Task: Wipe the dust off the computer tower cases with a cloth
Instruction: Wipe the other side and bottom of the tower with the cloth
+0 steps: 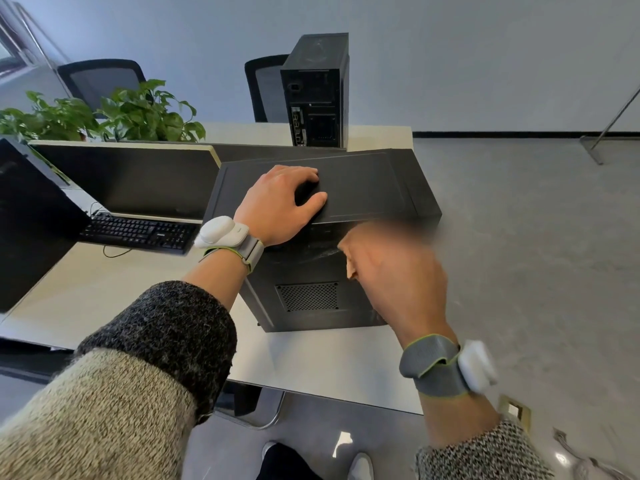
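My L hand pressed tower case top on desk, fingers loosely bent, gripping nothing. R hand clutched cloth vs case side, blurry.

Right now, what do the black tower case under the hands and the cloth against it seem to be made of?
The tower case: probably painted sheet metal, matte black; stamped panel lines and a punched vent grille suggest it. The cloth: soft peach-coloured fabric, judging by its floppy folded corner; blur hides the weave.

Bright even daylight, wide-angle edge bending, motion-blurred right hand.
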The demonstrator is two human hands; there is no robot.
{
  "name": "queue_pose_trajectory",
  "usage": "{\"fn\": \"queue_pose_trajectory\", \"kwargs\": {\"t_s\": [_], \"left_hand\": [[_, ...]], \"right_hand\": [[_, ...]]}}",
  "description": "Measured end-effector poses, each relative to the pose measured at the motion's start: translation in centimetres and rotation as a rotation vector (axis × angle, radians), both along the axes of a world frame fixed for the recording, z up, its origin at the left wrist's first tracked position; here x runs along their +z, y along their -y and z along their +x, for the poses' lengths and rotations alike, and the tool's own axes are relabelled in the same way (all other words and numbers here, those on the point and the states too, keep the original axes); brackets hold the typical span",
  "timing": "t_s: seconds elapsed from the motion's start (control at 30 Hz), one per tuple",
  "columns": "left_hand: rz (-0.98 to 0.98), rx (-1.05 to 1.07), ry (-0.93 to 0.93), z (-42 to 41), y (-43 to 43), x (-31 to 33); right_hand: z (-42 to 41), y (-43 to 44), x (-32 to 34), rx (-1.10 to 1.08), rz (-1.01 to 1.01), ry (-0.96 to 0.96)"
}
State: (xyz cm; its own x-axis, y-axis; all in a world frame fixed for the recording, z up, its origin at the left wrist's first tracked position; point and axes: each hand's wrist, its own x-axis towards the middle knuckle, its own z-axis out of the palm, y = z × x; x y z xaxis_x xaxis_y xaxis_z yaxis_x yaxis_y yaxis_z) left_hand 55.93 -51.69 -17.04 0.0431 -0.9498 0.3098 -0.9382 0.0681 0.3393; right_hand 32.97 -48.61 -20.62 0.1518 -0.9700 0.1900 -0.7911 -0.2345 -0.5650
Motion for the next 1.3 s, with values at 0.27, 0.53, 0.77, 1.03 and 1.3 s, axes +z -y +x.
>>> {"fn": "queue_pose_trajectory", "kwargs": {"t_s": [0.27,0.53,0.77,1.03,1.3], "left_hand": [[-0.006,0.004,0.001,0.0,-0.1,0.0],[0.003,0.000,0.005,0.0,-0.1,0.1],[-0.012,-0.001,0.007,0.0,0.1,-0.1],[-0.006,0.006,0.000,0.2,0.0,-0.1],[-0.005,0.008,0.002,0.1,0.2,-0.1]], "right_hand": [[1.9,0.1,-0.6,0.045,0.085,-0.039],[3.0,0.2,0.1,0.066,0.031,-0.022],[2.8,0.2,1.6,0.082,-0.052,0.015],[3.4,-0.1,0.5,0.084,0.113,-0.091],[3.7,0.3,0.9,0.094,0.051,-0.039]]}}
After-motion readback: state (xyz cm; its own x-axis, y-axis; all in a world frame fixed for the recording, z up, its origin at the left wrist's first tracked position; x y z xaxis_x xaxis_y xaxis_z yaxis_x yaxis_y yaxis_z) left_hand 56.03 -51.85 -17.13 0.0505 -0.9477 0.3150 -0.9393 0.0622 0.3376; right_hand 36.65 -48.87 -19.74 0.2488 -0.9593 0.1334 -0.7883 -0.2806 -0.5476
